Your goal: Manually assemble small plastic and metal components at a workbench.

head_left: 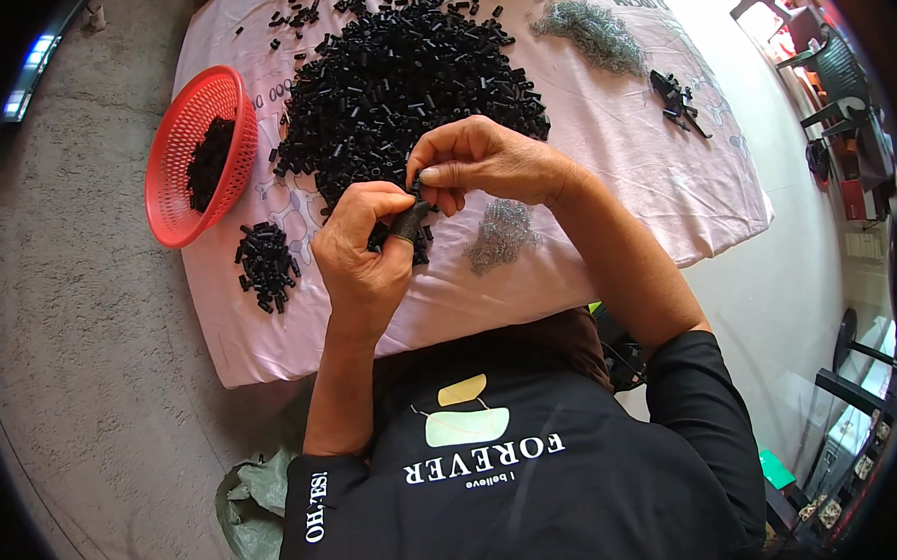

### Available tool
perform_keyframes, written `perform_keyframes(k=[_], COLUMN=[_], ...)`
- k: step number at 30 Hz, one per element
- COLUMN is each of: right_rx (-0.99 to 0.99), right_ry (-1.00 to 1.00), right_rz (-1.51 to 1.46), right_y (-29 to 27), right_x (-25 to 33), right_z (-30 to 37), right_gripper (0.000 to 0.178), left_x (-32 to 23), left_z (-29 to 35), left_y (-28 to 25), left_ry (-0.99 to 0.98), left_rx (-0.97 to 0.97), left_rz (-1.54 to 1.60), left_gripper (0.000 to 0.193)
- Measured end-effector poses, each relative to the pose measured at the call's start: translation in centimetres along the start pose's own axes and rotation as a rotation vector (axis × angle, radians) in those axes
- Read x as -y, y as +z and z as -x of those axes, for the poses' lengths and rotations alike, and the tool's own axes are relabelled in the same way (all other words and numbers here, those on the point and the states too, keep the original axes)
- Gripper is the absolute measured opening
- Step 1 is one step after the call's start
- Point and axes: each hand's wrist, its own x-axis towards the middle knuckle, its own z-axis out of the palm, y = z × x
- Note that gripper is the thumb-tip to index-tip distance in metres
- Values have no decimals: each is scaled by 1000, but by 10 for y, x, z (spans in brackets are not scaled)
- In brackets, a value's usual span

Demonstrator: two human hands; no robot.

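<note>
Pinching a small black plastic piece (416,186) between thumb and forefinger, the person's right hand (483,163) meets the left hand (367,249) just in front of the big heap of black tubes (405,87) spread on a pink cloth (604,173) over the worktop. The left hand is curled closed, its forefinger capped by a dark finger cot (406,222) that presses up against the same piece; what else it grips inside the fist cannot be told. Nearest the heap, on the person's side, lies a small tangle of thin metal springs (502,235), with a larger tangle of springs (590,34) beyond the heap to its right and a few black clips (679,98) further right again. Left of the heap stands a red plastic basket (179,192) tipped on its side with black pieces in it, and a little pile of tubes (266,265) sits just below it. The step in hand looks like fitting two tiny parts together, and it would seem to go best with both hands kept close over the cloth, the pinch firm but light, and the piece held square to the covered fingertip so that nothing springs away into the heap.
</note>
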Motion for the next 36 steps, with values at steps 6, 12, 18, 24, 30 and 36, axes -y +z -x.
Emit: perform_keyframes(k=[6, 12, 18, 24, 30, 36], right_rx=[0, 7, -11, -45, -73, -80], right_ry=[15, 1, -5, -23, -14, 1], right_rz=[-7, -67, -54, -134, -265, -351], right_y=[3, 1, 4, 7, 9, 8], right_x=[4, -1, -8, -14, -15, -16], right_z=[0, 0, -3, -4, -5, -5], right_gripper=[20, 21, 26, 25, 21, 18], left_x=[-3, -15, -16, -20, -18, -17], left_z=[2, -8, -11, -15, -15, -14], left_y=[-1, 0, -4, -3, -2, 1], left_ry=[-143, -66, -35, 2, 48, 60], left_rx=[40, 45, 107, 104, 76, 73], left_rz=[4, -136, -207, -249, -270, -255], left_gripper=[28, 44, 52, 47, 46, 47])
